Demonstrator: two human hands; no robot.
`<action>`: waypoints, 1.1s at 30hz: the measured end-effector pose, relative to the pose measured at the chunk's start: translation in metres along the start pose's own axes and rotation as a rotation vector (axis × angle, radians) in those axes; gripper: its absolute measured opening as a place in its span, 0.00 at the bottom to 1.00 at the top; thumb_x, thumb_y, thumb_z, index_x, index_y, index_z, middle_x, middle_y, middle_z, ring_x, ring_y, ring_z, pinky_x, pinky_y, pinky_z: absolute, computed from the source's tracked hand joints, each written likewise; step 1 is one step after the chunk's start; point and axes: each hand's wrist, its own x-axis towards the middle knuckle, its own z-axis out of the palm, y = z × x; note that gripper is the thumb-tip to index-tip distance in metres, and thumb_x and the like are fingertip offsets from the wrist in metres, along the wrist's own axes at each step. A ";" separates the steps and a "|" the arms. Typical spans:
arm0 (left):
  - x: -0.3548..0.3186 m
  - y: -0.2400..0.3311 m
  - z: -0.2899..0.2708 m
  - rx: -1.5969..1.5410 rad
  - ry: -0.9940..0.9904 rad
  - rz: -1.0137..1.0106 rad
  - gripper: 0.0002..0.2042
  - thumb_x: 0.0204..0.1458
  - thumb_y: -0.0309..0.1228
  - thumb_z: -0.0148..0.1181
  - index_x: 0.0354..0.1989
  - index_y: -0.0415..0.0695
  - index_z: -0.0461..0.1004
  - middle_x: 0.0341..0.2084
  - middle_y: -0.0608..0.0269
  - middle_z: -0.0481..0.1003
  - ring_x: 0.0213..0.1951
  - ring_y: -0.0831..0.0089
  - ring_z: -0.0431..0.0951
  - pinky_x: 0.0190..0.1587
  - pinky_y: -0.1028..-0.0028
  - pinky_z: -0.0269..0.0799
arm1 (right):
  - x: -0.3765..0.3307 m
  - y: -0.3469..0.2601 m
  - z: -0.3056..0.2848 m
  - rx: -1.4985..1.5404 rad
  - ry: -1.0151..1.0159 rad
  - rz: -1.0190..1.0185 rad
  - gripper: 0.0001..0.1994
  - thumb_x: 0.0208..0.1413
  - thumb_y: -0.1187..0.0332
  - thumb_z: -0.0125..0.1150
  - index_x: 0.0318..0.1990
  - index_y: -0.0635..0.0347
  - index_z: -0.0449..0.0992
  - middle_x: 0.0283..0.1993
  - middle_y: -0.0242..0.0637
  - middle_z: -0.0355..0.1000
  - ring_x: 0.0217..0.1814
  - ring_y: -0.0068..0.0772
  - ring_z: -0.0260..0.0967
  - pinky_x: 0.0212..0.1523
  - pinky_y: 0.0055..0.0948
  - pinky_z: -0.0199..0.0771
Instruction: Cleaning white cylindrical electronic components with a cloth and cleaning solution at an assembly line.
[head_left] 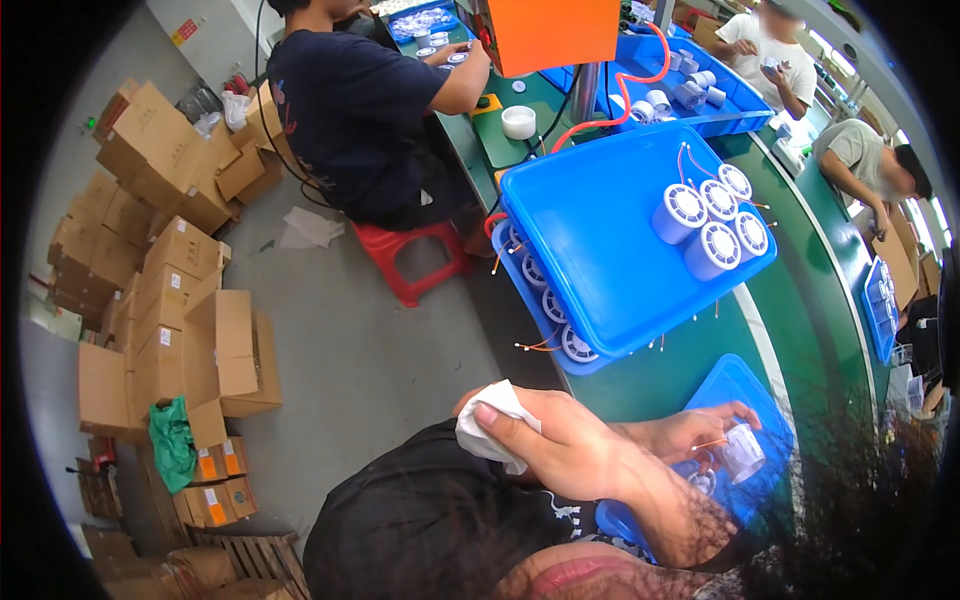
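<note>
Left hand (545,440) had its fingers pinched on a white cloth (492,420) near the body; right hand (690,435) had its fingers wrapped round a small white cylindrical part (743,452) with an orange wire over the near blue tray (745,400). Judged partway: five like parts stood in the upper blue tray (600,240), more in the tray beneath. Near tray's contents blurred, partly cut off by the forearms

Head-worn fisheye looks steeply down, close over workbench (640,385).
</note>
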 end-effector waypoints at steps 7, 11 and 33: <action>0.002 0.001 0.005 0.030 -0.010 0.021 0.20 0.52 0.30 0.44 0.56 0.50 0.63 0.40 0.63 0.73 0.30 0.75 0.72 0.29 0.77 0.66 | -0.025 0.007 0.000 -0.019 0.017 -0.110 0.18 0.69 0.57 0.42 0.51 0.60 0.72 0.36 0.35 0.74 0.37 0.24 0.69 0.40 0.26 0.71; 0.006 -0.004 0.000 -0.060 -0.143 0.021 0.19 0.56 0.32 0.47 0.56 0.48 0.61 0.44 0.62 0.70 0.37 0.74 0.73 0.33 0.77 0.67 | -0.044 0.012 0.001 -0.065 0.053 -0.178 0.17 0.69 0.57 0.42 0.51 0.60 0.72 0.37 0.35 0.74 0.38 0.25 0.70 0.41 0.27 0.71; 0.006 -0.007 0.007 0.042 -0.029 0.002 0.25 0.55 0.29 0.58 0.62 0.49 0.59 0.43 0.63 0.70 0.34 0.78 0.71 0.33 0.79 0.66 | -0.019 0.046 -0.012 -0.025 0.203 -0.089 0.17 0.69 0.58 0.43 0.43 0.63 0.74 0.34 0.33 0.73 0.37 0.24 0.67 0.43 0.29 0.68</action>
